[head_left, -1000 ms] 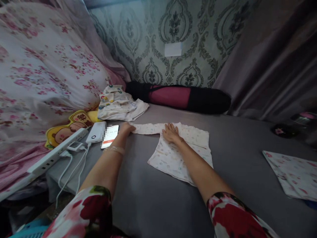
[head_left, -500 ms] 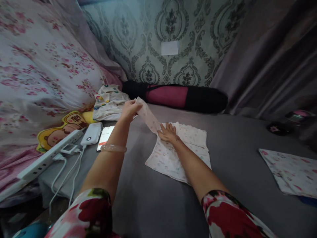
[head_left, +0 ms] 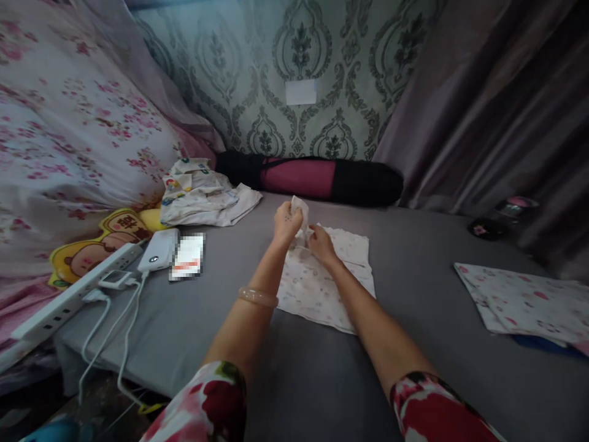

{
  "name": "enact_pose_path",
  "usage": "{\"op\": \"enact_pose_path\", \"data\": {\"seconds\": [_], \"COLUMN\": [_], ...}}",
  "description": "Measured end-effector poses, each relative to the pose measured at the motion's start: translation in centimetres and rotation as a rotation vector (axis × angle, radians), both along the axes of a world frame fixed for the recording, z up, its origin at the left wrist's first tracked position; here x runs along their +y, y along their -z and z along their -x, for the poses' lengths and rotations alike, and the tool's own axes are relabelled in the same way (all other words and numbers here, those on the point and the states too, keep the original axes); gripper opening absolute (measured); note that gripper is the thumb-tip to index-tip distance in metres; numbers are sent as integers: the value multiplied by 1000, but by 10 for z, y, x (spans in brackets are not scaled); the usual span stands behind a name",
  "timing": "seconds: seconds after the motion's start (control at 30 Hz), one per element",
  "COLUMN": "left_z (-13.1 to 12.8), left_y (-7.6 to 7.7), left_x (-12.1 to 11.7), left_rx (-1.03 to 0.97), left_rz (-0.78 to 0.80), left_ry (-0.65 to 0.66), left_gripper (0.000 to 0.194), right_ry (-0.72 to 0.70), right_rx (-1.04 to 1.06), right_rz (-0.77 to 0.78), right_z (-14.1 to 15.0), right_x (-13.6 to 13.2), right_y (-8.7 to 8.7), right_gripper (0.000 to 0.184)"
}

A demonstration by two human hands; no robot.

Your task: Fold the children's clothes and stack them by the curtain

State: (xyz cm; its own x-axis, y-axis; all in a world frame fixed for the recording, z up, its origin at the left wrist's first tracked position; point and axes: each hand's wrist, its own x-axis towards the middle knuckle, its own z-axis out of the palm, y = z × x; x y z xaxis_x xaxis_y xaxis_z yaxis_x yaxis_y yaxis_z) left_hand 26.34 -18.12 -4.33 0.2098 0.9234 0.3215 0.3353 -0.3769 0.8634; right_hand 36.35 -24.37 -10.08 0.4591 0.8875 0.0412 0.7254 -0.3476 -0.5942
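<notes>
A small pale printed baby shirt point(head_left: 322, 285) lies flat on the grey bed sheet point(head_left: 414, 344). My left hand point(head_left: 288, 222) is closed on the shirt's sleeve point(head_left: 299, 207) and holds it up over the shirt's top edge. My right hand point(head_left: 321, 242) rests on the shirt just right of the left hand, fingers curled against the cloth near the shoulder. A pale bangle circles my left wrist.
A heap of light clothes point(head_left: 202, 199) lies at the back left. A phone point(head_left: 188, 256), a white power bank point(head_left: 157, 250) and a power strip point(head_left: 69, 301) with cables sit on the left. A black and pink bolster point(head_left: 313, 178) lies by the wall. Folded floral cloth point(head_left: 529, 304) lies right.
My left hand has lifted the sleeve off the sheet and carried it rightward over the shirt, ending beside my right hand. The right hand stayed on the shirt.
</notes>
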Motion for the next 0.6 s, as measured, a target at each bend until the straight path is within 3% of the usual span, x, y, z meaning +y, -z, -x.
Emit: {"op": "enact_pose_path", "data": {"seconds": [0.1,0.2,0.33,0.43,0.5,0.6], "left_z": [-13,-24,-38,-47,-49,-44], "left_y": [15,28,45,54,57,56], "left_x": [-11,-23,-38,-47,-49,-42], "left_rx": [11,47,102,44,-18,-57], "left_rz": [16,32,50,142,194,199], "left_ry": [-25,-32,16,203,318,323], "left_gripper": [11,11,12,21,32,40], "right_ry": [246,313,239,207,190,196], "right_rx": [556,927,1104,1176,1239,1353], "right_rz": [-177,-184,-171,-186,-195,-235], "right_z": [-23,-42,-54,-59,-61,-63], "right_x": [-17,-32,-46,-48,-47,-46], "right_y": [-3,-3,5,11,12,8], "right_gripper": [43,41,42,50,55,56]}}
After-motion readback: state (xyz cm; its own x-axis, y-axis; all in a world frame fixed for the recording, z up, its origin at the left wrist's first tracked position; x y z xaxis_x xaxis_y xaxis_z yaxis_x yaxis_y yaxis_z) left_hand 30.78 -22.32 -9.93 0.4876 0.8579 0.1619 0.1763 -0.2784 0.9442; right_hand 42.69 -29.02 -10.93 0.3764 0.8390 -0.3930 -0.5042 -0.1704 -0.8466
